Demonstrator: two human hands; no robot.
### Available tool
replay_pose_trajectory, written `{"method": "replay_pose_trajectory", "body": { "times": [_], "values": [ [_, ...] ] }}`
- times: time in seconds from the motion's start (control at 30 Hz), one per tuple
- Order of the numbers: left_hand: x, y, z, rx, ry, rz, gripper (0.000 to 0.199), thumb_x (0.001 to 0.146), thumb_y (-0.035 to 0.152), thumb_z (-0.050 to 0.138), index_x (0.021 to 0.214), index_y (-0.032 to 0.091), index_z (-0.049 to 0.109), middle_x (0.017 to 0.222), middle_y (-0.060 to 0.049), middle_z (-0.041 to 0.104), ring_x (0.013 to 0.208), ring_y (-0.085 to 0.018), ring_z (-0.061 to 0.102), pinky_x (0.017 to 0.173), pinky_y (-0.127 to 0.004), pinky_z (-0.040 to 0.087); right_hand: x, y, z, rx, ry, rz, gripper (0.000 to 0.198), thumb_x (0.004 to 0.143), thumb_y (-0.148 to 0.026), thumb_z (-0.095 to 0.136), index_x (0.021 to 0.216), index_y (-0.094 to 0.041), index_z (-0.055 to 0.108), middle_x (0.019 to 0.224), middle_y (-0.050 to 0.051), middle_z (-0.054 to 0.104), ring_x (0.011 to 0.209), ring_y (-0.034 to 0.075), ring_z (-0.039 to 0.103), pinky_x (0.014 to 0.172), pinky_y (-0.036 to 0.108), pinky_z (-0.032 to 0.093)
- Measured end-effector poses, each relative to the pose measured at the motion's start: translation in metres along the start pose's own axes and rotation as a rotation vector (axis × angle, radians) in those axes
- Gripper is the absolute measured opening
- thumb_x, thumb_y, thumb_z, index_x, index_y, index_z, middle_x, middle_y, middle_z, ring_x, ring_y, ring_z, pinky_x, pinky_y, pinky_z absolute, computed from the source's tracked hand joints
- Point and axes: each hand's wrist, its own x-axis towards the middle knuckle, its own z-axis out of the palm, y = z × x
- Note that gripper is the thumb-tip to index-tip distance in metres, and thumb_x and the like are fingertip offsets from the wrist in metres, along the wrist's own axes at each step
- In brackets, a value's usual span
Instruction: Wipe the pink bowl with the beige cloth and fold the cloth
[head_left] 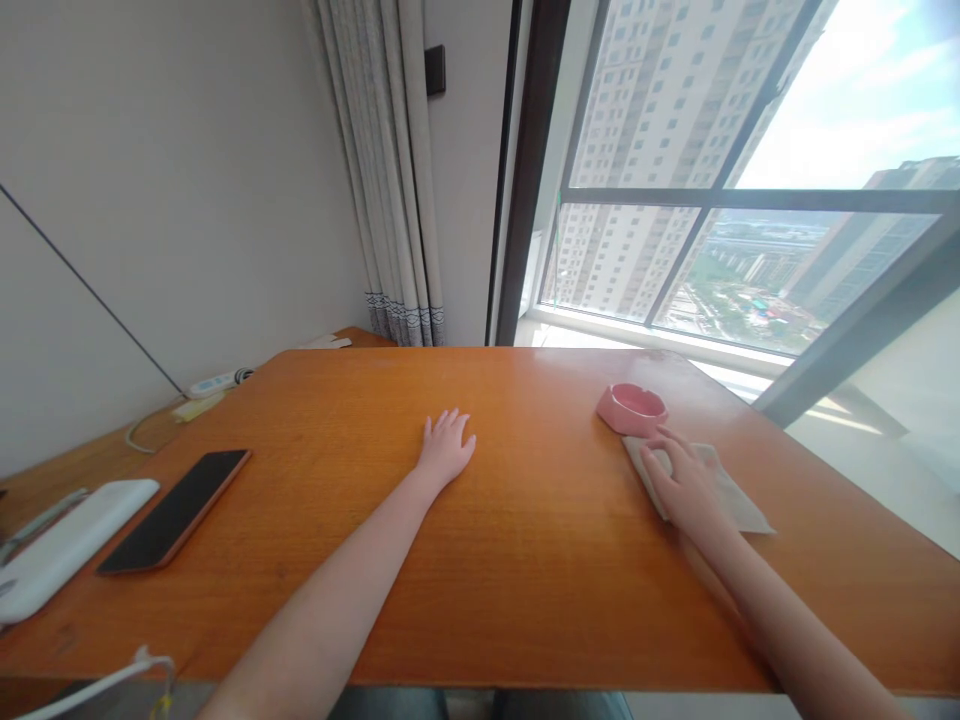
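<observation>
My left hand lies palm down on the bare wooden tabletop, its fingers spread and nothing in them. Further right, my right hand rests on a flat beige-grey piece of cloth or paper. Its thumb and fingers are apart, and the hand covers part of the piece. Just beyond those fingertips stands a pink ashtray with a notched rim. I cannot tell whether the fingertips touch it.
On the left side lie a black-faced phone and a long white device. A power strip sits by the wall. A white cable hangs near the front left edge. Behind the table are a curtain and a large window.
</observation>
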Motion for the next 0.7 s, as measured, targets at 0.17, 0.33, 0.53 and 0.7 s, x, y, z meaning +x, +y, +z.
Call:
{"method": "replay_pose_trajectory", "body": {
  "times": [0.17,0.33,0.53,0.7],
  "values": [
    [0.004,0.002,-0.006,-0.36,0.065,0.055,0.032,0.085,0.027,0.043,0.115,0.016,0.051,0.102,-0.009,0.064,0.092,-0.018,0.061,0.088,-0.035,0.047,0.022,-0.08,0.058,0.652,-0.034,-0.187,0.028,0.082,-0.036,0.043,0.103,-0.02,0.054,0.116,0.011,0.06,0.114,0.023,0.053,0.1,0.044,0.04],
    [0.003,0.003,-0.008,-0.334,-0.083,0.172,0.029,0.085,0.028,0.043,0.11,0.018,0.056,0.078,-0.002,0.063,0.07,-0.015,0.058,0.071,-0.03,0.048,0.025,-0.143,0.143,0.832,-0.2,-0.022,0.047,0.078,-0.017,0.035,0.124,-0.016,0.044,0.123,0.015,0.057,0.109,0.02,0.058,0.095,0.041,0.045],
    [0.003,0.004,-0.003,-0.198,-0.114,0.21,0.027,0.077,0.014,0.045,0.096,0.015,0.063,0.098,-0.01,0.068,0.092,-0.021,0.062,0.08,-0.032,0.047,0.01,-0.163,0.157,0.478,-0.365,-0.5,0.046,0.074,-0.009,0.037,0.115,-0.019,0.054,0.117,0.009,0.06,0.111,0.018,0.054,0.1,0.035,0.041],
    [0.0,0.009,-0.004,-0.138,-0.077,0.237,0.028,0.078,0.014,0.044,0.097,0.016,0.064,0.097,-0.01,0.069,0.089,-0.022,0.063,0.08,-0.033,0.048,0.007,-0.162,0.157,0.43,-0.361,-0.484,0.04,0.075,-0.01,0.035,0.106,-0.02,0.057,0.101,0.006,0.063,0.1,0.019,0.056,0.093,0.036,0.045]
  ]
}}
